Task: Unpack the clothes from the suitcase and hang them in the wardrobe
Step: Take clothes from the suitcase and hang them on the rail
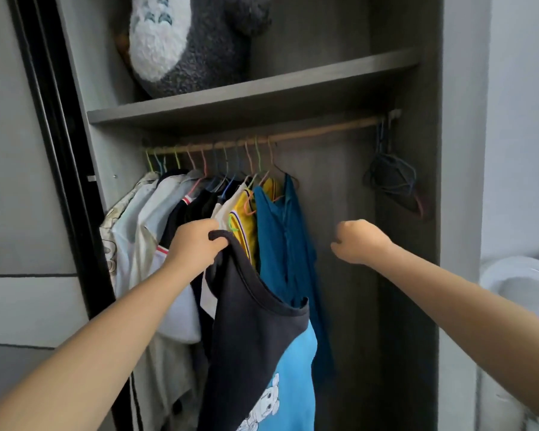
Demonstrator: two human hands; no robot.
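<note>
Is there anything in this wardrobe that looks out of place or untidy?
The spare hangers at the right end of the rail hang in a tangled bunch, some tilted. The plush toy on the shelf leans sideways. The hung clothes look orderly.

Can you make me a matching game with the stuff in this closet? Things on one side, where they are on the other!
Things:
1. plush toy
2. empty hangers
3. dark shirt
4. teal top

Places:
A. held in the left hand
B. on the top shelf
C. right end of the rail
D. last in the hanging row

Pairs: 1-B, 2-C, 3-A, 4-D
</note>
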